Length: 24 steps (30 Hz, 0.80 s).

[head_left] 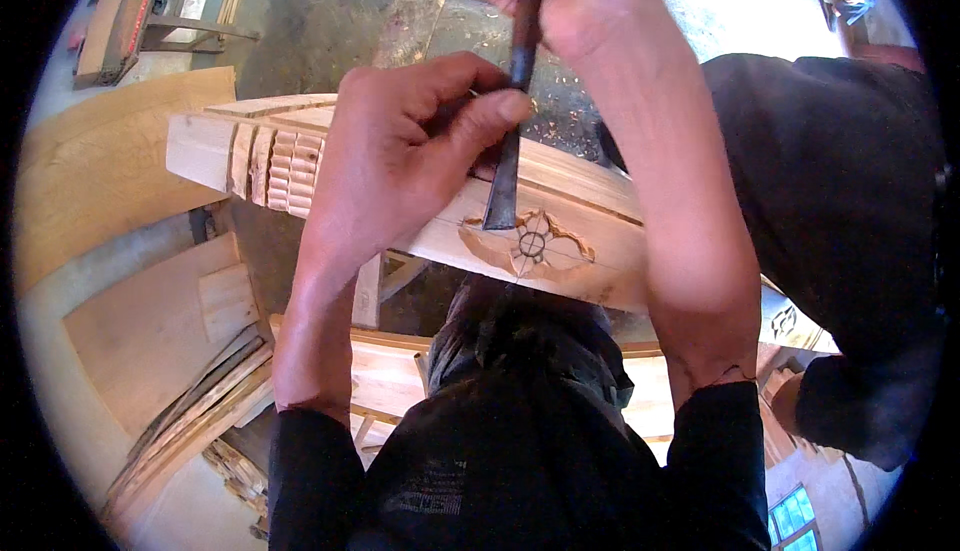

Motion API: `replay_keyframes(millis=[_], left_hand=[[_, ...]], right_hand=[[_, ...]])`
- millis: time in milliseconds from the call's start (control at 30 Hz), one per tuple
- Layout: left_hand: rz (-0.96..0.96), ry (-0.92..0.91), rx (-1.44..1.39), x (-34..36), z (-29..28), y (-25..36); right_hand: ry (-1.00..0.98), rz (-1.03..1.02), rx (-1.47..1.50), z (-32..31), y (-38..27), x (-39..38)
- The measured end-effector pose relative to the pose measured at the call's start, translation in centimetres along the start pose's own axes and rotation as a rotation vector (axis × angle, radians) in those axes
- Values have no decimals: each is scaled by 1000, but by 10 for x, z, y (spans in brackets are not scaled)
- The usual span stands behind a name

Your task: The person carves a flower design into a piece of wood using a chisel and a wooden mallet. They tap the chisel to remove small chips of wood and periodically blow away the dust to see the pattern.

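Observation:
A long pale wooden beam lies crosswise in front of me, with ridged carving toward its left and a carved floral motif with drawn lines toward its right. A steel chisel stands over the beam, its wide edge at the motif's upper left. My left hand has thumb and fingers closed on the chisel's shank. Higher up, my right hand grips the chisel's upper end, which is partly hidden by the fingers.
A person in dark clothing is close at my right. Plywood boards and stacked timber strips stand at the left. A wooden bench is at the back left. Wood shavings lie on the concrete floor.

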<state>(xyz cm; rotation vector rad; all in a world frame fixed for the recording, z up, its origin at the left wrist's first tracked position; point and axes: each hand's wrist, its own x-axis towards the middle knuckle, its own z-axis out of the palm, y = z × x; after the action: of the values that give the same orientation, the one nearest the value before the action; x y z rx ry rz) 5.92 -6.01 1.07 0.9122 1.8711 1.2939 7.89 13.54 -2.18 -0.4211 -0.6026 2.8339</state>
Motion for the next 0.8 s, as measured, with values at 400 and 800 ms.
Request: replay_keyframes(millis=[400,800], left_hand=[[12,-176,178,1,-4,-3],[69,-255,347,3,-3,-1]], right_hand=[[253,-215,-63,3,-18,-33],[278,-231,-22,-6,-16,-47]])
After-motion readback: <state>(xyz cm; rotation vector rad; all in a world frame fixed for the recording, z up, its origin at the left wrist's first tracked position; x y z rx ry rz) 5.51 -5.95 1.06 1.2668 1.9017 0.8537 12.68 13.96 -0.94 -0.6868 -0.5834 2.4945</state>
